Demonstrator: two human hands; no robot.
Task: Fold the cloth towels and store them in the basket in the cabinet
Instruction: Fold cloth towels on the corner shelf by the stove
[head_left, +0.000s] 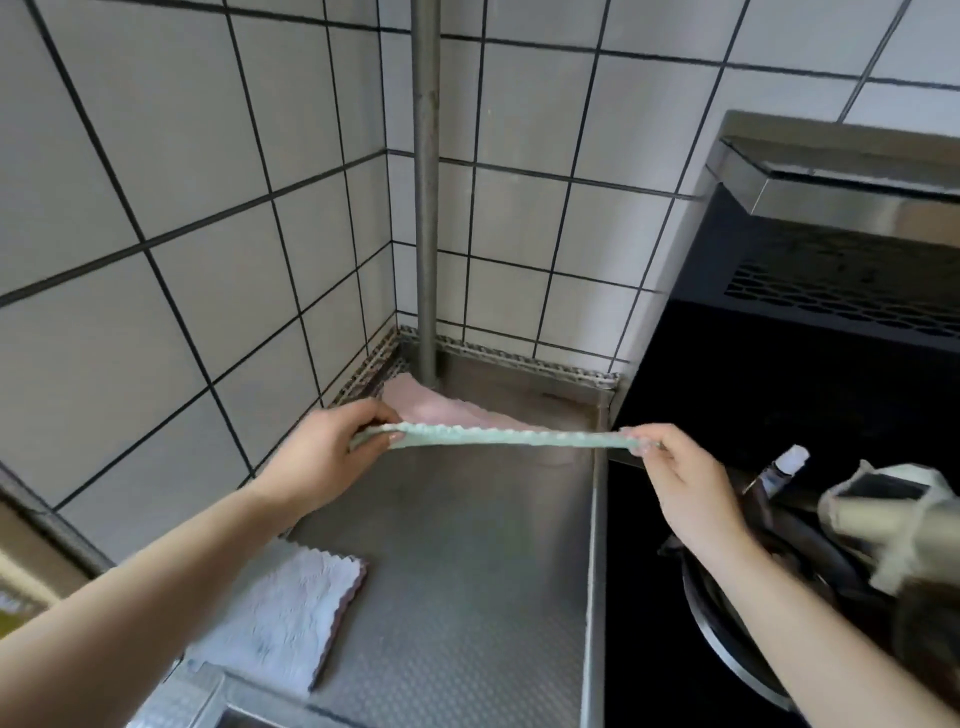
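Observation:
A pale green towel (509, 437) is stretched out level above the steel counter (467, 561), seen edge-on. My left hand (322, 457) pinches its left end. My right hand (680, 478) pinches its right end. Behind it a pink towel (441, 408) lies unfolded in the back corner of the counter, partly hidden by the green one. A folded white towel with a mauve underside (283, 608) lies flat at the counter's near left. No basket or cabinet is in view.
A steel pole (427, 208) rises from the back corner against tiled walls. To the right stands a black appliance with a vent grille (831, 291). A pan with utensils and a small bottle (779, 545) sits at the lower right.

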